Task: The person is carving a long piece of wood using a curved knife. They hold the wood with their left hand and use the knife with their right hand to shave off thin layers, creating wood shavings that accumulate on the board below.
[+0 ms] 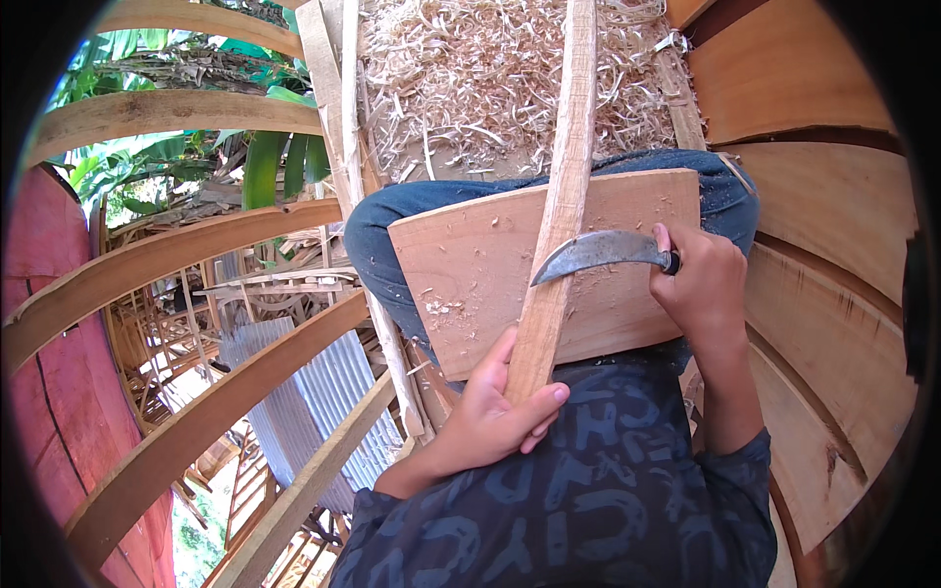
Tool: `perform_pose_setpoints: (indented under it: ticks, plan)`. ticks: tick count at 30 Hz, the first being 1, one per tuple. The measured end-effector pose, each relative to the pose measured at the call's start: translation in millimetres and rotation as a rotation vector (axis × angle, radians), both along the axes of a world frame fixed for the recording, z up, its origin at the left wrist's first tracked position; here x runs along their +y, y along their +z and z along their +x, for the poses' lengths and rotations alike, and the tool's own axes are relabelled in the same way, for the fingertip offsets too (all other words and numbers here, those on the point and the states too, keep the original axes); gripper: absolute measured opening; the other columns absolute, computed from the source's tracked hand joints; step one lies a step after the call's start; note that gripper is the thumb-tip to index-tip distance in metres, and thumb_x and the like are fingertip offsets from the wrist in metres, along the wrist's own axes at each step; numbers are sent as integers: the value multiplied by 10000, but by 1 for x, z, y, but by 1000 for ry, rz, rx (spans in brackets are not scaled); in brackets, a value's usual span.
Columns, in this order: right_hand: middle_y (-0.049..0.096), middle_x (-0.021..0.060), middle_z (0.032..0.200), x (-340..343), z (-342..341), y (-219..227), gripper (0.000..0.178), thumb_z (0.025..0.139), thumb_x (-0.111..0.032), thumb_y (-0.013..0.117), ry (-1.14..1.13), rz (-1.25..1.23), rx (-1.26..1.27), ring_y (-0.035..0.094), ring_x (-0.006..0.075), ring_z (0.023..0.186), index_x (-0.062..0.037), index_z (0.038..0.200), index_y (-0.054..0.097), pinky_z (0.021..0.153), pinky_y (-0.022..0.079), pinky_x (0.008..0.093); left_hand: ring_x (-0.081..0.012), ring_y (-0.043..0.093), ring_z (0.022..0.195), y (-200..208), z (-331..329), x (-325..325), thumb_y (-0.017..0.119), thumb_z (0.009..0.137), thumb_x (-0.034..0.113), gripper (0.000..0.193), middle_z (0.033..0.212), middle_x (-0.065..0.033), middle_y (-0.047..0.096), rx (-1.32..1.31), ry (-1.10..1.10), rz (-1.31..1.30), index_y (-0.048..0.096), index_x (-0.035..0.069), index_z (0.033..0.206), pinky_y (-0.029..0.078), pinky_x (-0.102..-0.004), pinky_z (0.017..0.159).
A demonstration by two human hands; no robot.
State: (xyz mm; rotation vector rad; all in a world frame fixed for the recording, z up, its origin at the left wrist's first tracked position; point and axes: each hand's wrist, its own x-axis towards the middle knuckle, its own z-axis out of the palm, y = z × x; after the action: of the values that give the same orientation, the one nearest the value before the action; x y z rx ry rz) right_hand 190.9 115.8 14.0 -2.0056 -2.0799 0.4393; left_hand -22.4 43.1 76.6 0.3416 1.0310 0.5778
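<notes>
Across my lap lies a flat wooden board point(470, 284) sprinkled with small chips. A long, narrow wooden strip point(566, 181) runs over it, from near my belly out past the top of the view. The near end of the strip rests in my left hand point(495, 416), whose fingers and thumb are closed around it. My right hand point(704, 279) grips the dark handle of a knife with a curved, sickle-like blade point(603, 250). That blade lies across the strip above the middle of the board, its tip pointing left; whether its edge bites into the wood cannot be made out.
Curly wood shavings point(461, 78) cover the floor beyond my knees. Slatted wooden rails point(196, 235) stand at the left, with corrugated metal sheets point(323, 392) and scrap wood below them. A wall of overlapping planks point(833, 206) rises close on the right.
</notes>
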Motion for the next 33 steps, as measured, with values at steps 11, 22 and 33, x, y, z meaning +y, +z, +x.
perform_pose_setpoints:
  ticks: [11, 22, 33]
  plan:
    - [576, 108, 697, -16, 21, 25, 182, 800, -135, 627, 138, -581, 853, 549, 166, 656, 5, 913, 599, 603, 419, 298, -51, 436, 467, -5, -6, -4, 564, 874, 43, 549, 643, 3, 471, 97, -29, 33, 246, 14, 1321, 352, -185, 407]
    - [644, 85, 853, -19, 14, 22, 344, 787, -97, 675, 100, -781, 1026, 547, 88, 782, 59, 1079, 580, 698, 445, 239, -51, 441, 462, -8, -7, -4, 562, 865, 23, 556, 647, 1, 475, 106, -27, 44, 244, 5, 1321, 352, -184, 402]
    - [668, 113, 879, -23, 11, 21, 336, 774, -100, 684, 95, -662, 1064, 588, 112, 810, 62, 1057, 602, 727, 464, 253, -54, 440, 447, -6, -11, -4, 564, 859, 13, 588, 641, -2, 474, 106, -46, 54, 225, 5, 1339, 348, -183, 401]
